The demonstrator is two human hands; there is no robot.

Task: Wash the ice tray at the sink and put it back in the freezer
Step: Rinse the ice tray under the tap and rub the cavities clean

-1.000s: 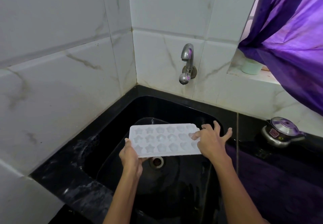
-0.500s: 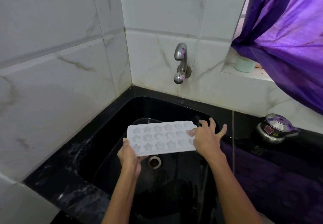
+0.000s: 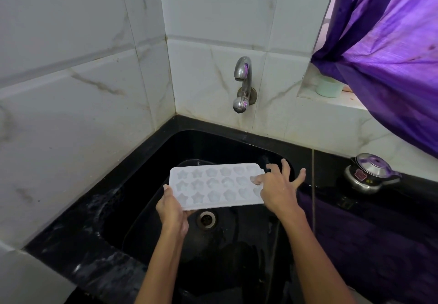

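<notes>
Bare forearms, no sleeves, bare hands (image 3: 173, 210)

Left hand (image 3: 172, 209): fingers tucked out of sight beneath the near-left corner of the ice tray (image 3: 213, 186); only thumb and back of hand show.
Right hand (image 3: 278, 191): covers the tray's right end, hiding the last moulds there.
Sink (image 3: 151, 185): near wall and part of the floor masked by both forearms; drain (image 3: 206, 219) half under the tray's front edge.
Mint cup (image 3: 329, 88): right side lost behind the purple curtain (image 3: 391, 66).
Cooker lid (image 3: 371, 173): red label too small to read.
Bench (image 3: 78, 244): cut by the bottom edge.
</notes>
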